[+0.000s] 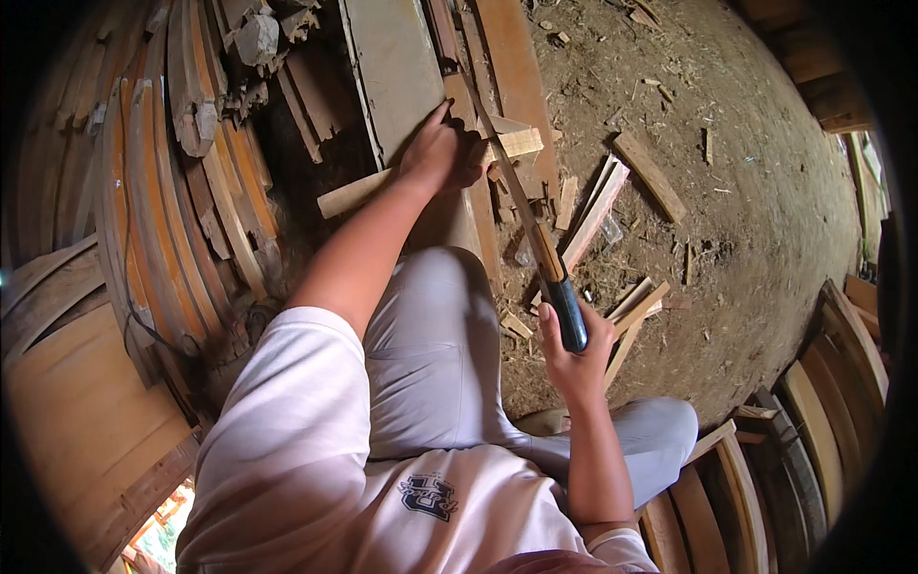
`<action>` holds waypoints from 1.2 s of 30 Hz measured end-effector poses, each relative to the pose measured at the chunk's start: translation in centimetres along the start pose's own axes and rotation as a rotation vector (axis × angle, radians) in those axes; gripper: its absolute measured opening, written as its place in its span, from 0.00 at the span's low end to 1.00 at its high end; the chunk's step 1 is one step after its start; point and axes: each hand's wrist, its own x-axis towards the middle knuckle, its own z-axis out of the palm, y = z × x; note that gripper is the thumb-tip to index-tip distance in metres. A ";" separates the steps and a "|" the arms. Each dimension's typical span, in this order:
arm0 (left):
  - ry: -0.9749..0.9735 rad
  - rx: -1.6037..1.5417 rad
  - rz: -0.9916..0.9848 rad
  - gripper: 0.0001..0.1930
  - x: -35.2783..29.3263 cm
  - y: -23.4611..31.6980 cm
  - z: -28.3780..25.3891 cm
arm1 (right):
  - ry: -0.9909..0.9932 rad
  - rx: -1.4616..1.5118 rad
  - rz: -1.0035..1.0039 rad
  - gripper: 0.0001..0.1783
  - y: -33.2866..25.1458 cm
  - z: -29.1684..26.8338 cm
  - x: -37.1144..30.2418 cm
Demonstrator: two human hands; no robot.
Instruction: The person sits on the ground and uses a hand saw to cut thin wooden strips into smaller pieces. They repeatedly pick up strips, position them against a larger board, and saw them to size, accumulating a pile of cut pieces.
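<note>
My right hand is wrapped round the dark handle of a handsaw. The saw's long narrow blade points up and away, crossing a pale wooden strip near its right end. My left hand bears down on that strip, just left of the blade. Its index finger reaches forward and the other fingers curl over the wood, partly hidden in shadow. Under the strip runs a long board, stretching away from my knee.
Curved planks are stacked at the left. Offcuts, including a short board and a split pale piece, lie on the dirt floor among shavings. More timber stands at the lower right.
</note>
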 end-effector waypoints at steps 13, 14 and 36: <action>-0.236 0.220 0.166 0.25 1.6 3.2 -4.6 | 0.064 0.080 0.191 0.16 2.4 -3.6 -8.4; -0.245 0.222 0.158 0.25 1.7 3.1 -4.5 | 0.124 0.028 0.106 0.16 1.5 -3.2 -8.0; -0.248 0.166 0.196 0.26 1.6 3.0 -4.6 | 0.127 -0.074 0.046 0.18 -0.2 -3.3 -9.8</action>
